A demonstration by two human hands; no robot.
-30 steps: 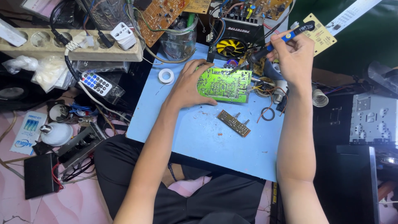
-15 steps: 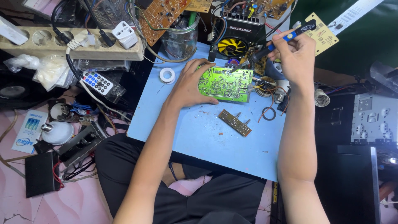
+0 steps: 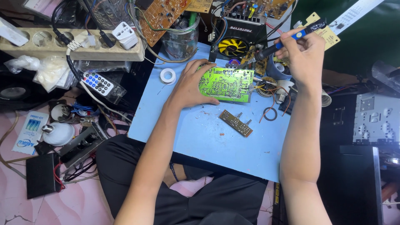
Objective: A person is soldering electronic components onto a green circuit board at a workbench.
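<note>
Two hands are at work over the blue mat (image 3: 216,141) that lies across my lap. Nearest me on the mat sits a small brown strip board (image 3: 236,123), lying at a slant, with a black ring (image 3: 270,114) just to its right. Beyond that my left hand (image 3: 189,87) rests flat on the mat, fingers spread and curled lightly over the left edge of the green board (image 3: 227,84), pinning it in place. The board lies solder side up near the far edge of the mat: bright green, rectangular, covered in pale traces and tiny silver joints, its long side running left to right. A white tape roll (image 3: 168,75) lies left of my hand.

My right hand (image 3: 304,52) is raised above the board's right end, fingers clenched around the iron (image 3: 287,39), a blue and black handle held like a pen. Its dark tip points down and left, towards the board's upper right corner; I cannot tell whether it touches. Tangled wires (image 3: 273,85) lie just under that hand. Farther off stands a black and yellow fan (image 3: 233,46), a glass jar (image 3: 180,39) and a power strip (image 3: 71,46).
</note>
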